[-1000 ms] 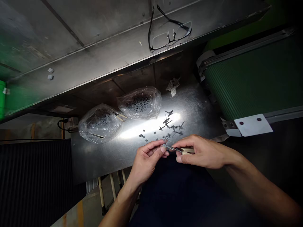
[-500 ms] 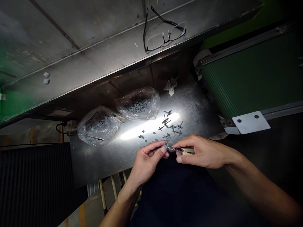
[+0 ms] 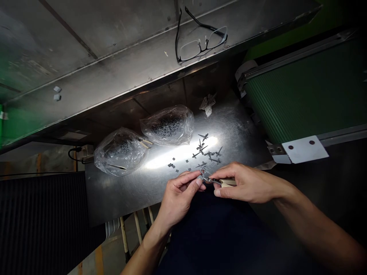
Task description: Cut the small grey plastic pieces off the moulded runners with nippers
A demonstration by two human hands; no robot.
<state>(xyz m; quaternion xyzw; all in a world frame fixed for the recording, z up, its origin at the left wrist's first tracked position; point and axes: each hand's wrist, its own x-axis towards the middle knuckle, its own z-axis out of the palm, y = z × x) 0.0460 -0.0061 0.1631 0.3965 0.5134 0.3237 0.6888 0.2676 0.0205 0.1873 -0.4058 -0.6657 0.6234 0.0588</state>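
Note:
My left hand pinches a small grey piece between thumb and fingertips; its exact shape is too small to make out. My right hand is closed round the pale handles of pliers, whose metal jaws point left and meet the piece at my left fingertips. Just beyond my hands, several dark, thin branched pieces lie on the metal table. Left of them are several small grey squares.
Two clear plastic bags of small grey pieces stand behind, with a second tool between them. Glasses rest on the upper ledge. A crumpled tissue lies at the back. A green ribbed conveyor is at right.

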